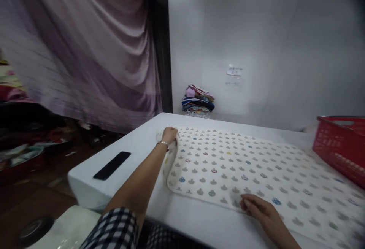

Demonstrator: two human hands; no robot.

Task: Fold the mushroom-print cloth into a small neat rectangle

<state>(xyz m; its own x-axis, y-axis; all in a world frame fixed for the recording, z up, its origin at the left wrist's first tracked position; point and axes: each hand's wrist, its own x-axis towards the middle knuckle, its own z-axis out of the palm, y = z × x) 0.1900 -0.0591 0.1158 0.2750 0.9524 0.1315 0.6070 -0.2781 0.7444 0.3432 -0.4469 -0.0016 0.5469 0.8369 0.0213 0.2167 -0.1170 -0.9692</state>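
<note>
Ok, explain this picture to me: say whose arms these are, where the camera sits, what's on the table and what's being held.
No machine here: a person works with bare hands, and the single camera sits on their head, looking forward and down. The left hand grips the far left corner of a white patterned cloth spread over a white table. The right hand rests on the cloth's near edge; a grip there is unclear. A black phone lies left, a red basket stands right, and folded cloths are stacked by the wall.
</note>
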